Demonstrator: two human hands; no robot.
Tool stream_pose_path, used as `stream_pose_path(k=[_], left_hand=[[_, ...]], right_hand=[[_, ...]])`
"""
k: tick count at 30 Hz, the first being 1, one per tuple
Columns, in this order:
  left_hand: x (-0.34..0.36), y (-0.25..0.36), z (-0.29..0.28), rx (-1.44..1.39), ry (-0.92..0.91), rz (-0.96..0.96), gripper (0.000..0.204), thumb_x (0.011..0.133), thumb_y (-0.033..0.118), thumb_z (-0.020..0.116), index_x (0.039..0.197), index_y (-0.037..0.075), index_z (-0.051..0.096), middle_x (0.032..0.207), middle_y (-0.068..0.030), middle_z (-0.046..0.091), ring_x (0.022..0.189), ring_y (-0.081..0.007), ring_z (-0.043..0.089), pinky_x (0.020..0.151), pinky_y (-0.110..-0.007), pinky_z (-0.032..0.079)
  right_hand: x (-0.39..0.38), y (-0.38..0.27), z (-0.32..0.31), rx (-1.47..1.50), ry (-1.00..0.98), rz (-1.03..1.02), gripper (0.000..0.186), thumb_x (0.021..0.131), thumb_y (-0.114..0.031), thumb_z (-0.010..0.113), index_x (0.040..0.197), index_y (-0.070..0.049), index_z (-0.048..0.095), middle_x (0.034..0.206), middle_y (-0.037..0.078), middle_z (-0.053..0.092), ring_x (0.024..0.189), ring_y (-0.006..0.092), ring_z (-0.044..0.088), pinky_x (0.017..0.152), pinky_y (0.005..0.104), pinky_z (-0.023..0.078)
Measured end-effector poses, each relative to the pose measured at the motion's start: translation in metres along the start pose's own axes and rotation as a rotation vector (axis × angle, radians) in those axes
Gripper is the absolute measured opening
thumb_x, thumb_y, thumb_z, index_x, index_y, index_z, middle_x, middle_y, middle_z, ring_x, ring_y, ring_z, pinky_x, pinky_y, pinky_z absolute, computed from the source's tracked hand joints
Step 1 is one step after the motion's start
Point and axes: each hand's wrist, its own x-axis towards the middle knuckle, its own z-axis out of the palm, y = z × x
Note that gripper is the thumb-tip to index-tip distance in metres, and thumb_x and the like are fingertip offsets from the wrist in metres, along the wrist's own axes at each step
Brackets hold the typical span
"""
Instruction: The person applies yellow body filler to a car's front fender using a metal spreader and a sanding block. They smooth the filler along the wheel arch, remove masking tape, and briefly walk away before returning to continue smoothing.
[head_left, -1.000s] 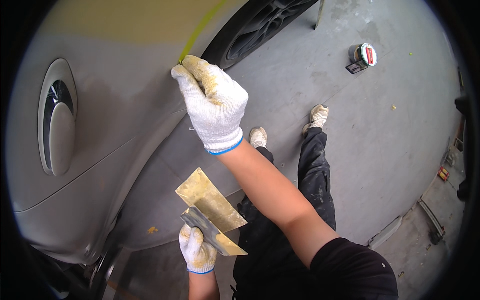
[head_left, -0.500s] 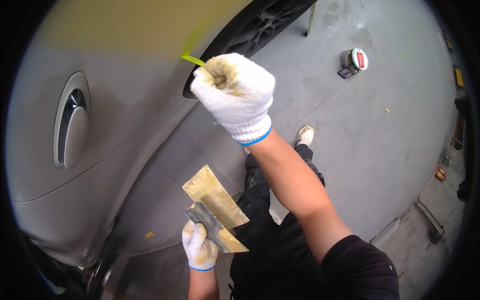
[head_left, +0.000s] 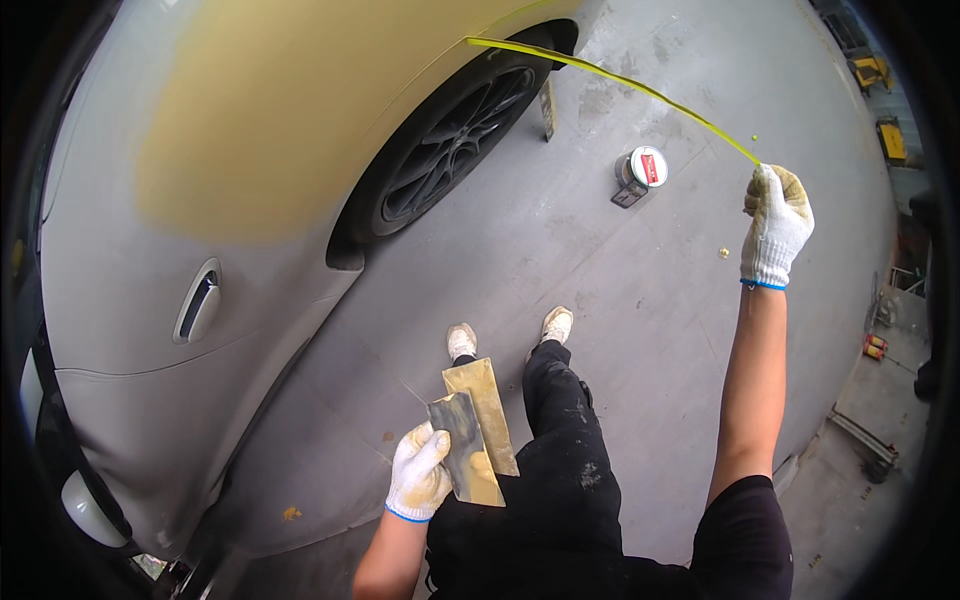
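My right hand (head_left: 779, 225), in a white knit glove with tan stains, is closed on the end of a yellow-green strip of masking tape (head_left: 630, 84). The tape is pulled taut across the air, its far end still at the car panel above the wheel arch. Low in the middle, my gloved left hand (head_left: 420, 474) grips a grey putty spreader (head_left: 457, 431) with yellowish putty on its lower end. Partly behind it is a tan, putty-smeared flat plate (head_left: 490, 405); how the fingers hold that plate is hidden.
To the left stands the grey car with a yellowish putty-coloured patch (head_left: 235, 150), a door handle (head_left: 198, 302) and a dark wheel (head_left: 455, 140). A lidded can (head_left: 648, 167) with a dark box-shaped item (head_left: 629, 192) against it sits on the grey floor. Yellow equipment (head_left: 890, 142) lines the right.
My right hand has swung away from the car to the right, drawing out a long length of tape. The left hand with spreader and plate has shifted slightly right in view.
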Motion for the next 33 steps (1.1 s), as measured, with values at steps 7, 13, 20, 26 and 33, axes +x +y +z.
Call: stream_pose_path(k=[7, 13, 20, 26, 33], left_hand=[[0.027, 0.021, 0.007, -0.062, -0.322, -0.136, 0.042, 0.105, 0.015, 0.058, 0.14, -0.008, 0.054, 0.131, -0.0149, 0.066, 0.117, -0.0245, 0.066, 0.105, -0.04, 0.052], [0.045, 0.032, -0.001, -0.136, -0.51, -0.296, 0.034, 0.103, 0.017, 0.064, 0.13, -0.004, 0.059, 0.126, -0.0144, 0.067, 0.113, -0.026, 0.068, 0.103, -0.042, 0.055], [0.06, 0.008, 0.025, -0.032, -0.682, -0.485, 0.022, 0.106, 0.016, 0.062, 0.116, -0.002, 0.066, 0.114, -0.0057, 0.07, 0.106, -0.0131, 0.065, 0.097, -0.031, 0.052], [0.038, -0.07, 0.123, -0.021, -0.963, -0.794, 0.03, 0.103, 0.022, 0.067, 0.123, -0.001, 0.065, 0.117, -0.0079, 0.072, 0.11, -0.0176, 0.068, 0.097, -0.037, 0.055], [0.01, -0.161, 0.202, -0.028, -0.941, -0.982, 0.033, 0.102, 0.026, 0.069, 0.123, 0.003, 0.062, 0.118, -0.0074, 0.069, 0.106, -0.0182, 0.068, 0.095, -0.038, 0.057]], right_hand=[[0.056, 0.054, -0.133, -0.158, 0.227, 0.168, 0.012, 0.093, -0.013, 0.073, 0.089, -0.003, 0.069, 0.068, 0.004, 0.064, 0.054, 0.0103, 0.055, 0.051, 0.0258, 0.044], [-0.031, 0.061, -0.207, -0.148, 0.385, 0.122, 0.015, 0.095, -0.012, 0.07, 0.085, -0.002, 0.065, 0.065, 0.003, 0.06, 0.051, 0.0099, 0.051, 0.047, 0.0262, 0.041], [-0.168, -0.058, -0.244, -0.329, 0.367, 0.018, 0.008, 0.095, -0.006, 0.066, 0.088, -0.003, 0.064, 0.067, 0.001, 0.06, 0.053, 0.008, 0.052, 0.049, 0.0231, 0.041], [-0.238, -0.073, -0.262, -0.394, 0.109, 0.073, 0.008, 0.094, -0.005, 0.07, 0.089, -0.002, 0.064, 0.069, -0.002, 0.059, 0.056, 0.0054, 0.051, 0.052, 0.0223, 0.042], [-0.31, -0.053, -0.285, -0.154, 0.061, 0.105, 0.015, 0.094, -0.011, 0.073, 0.102, 0.001, 0.068, 0.088, 0.001, 0.068, 0.077, 0.0105, 0.064, 0.072, 0.0278, 0.054]])
